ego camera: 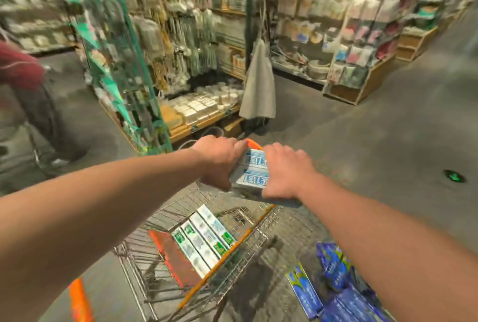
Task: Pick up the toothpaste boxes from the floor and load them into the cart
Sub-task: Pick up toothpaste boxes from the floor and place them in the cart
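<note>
White-and-blue toothpaste boxes point(252, 175), a small stack, sit in the air over the far end of the cart point(139, 257), not yet inside it. Left grip point(219, 161) is clenched on the stack's left side, fingers curled over the top edge. Right grip point(284, 171) clamps the stack's right end. Both forearms are bare and stretched out above the cart. Cart is wire mesh with orange trim. Inside the cart, four white-and-green boxes point(204, 239) lie flat side by side against an orange flap point(176, 257). Right of the cart, on the grey floor point(375, 140), is a pile of blue boxes point(333, 267). One single blue box point(305, 293) lies apart from the pile, nearer the cart. Beyond the cart are shelves of packaged goods point(196, 114), with a grey cloth point(258, 83) hanging at the shelf end. Far left of the cart is a person in a red top point(18, 68), blurred. Print on the held stack is too blurred to read.
</note>
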